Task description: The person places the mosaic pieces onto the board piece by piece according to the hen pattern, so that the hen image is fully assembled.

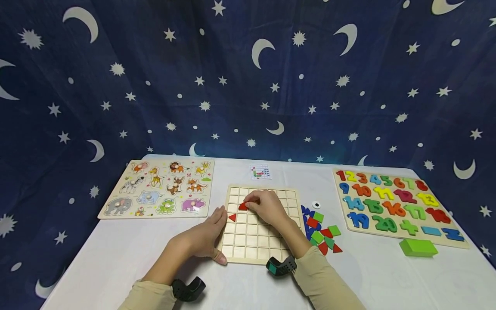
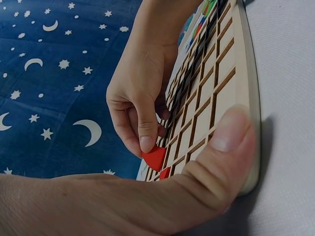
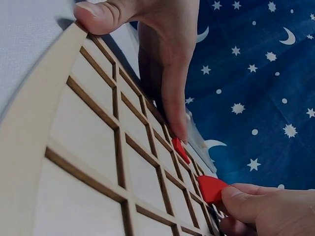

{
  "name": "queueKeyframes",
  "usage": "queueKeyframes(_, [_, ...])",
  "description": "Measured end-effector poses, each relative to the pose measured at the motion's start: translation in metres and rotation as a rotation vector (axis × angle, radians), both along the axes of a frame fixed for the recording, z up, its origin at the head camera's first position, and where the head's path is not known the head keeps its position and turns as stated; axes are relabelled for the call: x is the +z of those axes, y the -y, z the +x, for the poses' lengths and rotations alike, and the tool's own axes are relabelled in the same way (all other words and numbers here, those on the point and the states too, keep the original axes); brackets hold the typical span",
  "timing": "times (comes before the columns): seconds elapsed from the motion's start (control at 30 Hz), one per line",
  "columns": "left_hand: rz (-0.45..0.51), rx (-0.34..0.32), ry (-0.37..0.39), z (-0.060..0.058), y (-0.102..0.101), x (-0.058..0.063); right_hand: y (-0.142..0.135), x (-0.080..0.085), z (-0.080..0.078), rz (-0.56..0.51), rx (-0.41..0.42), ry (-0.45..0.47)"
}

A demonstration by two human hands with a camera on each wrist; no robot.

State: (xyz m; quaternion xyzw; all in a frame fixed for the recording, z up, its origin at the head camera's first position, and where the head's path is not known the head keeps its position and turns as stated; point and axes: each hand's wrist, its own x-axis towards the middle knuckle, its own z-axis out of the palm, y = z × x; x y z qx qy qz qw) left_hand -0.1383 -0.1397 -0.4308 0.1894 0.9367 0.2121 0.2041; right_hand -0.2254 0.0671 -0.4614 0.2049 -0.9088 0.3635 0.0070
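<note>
white tbl [image 1: 97,267], starry cloth [image 1: 221,54] bkgd, grid board [image 1: 251,240], r fingers [image 1: 254,196] pinching red pc [image 2: 155,159], l fingers [image 1: 218,216] & thumb [image 1: 219,257] apart

Creased navy hanging cloth [image 1: 236,97], moon-and-star print, white-covered table [image 1: 116,254] in front

Behind the grid board [image 1: 246,261] we have passable cloth [image 1: 310,180] either side of the small card [image 1: 260,172]. Our left hand [image 1: 207,237] blocks the board's left edge; the right forearm [image 1: 297,239] and loose shapes [image 1: 317,236] obstruct its right.
</note>
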Motion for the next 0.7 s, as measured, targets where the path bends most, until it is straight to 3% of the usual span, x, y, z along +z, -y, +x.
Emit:
queueKeyframes(0.33, [0.004,-0.007,-0.013,0.0004,0.0003,-0.0004,-0.0016,0.0025,0.0001,0.047,0.038,0.018])
queueKeyframes(0.7, [-0.001,-0.002,-0.003,0.0007,-0.0001,0.0016,-0.0044,0.0023,0.0005,0.065,0.089,-0.022])
